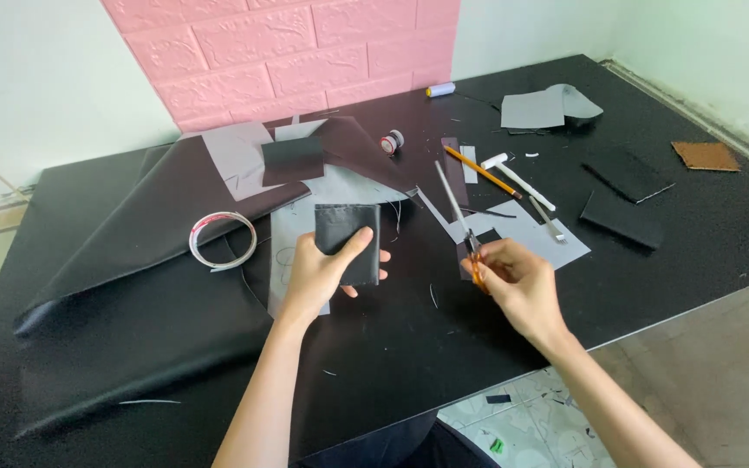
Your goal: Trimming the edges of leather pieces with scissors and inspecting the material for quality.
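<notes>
Two hands at work over a dark surface (669, 286) strewn with leather and paper scraps.

The left hand (322, 273) grips a folded black leather piece (347, 238) upright, thumb across its front, above a grey sheet (292, 247). The right hand (517, 282) is clenched on the orange handles of scissors (461, 221), blades pointing away. A tape roll (223, 240) lies left; a pencil (481, 171) lies beyond.
</notes>
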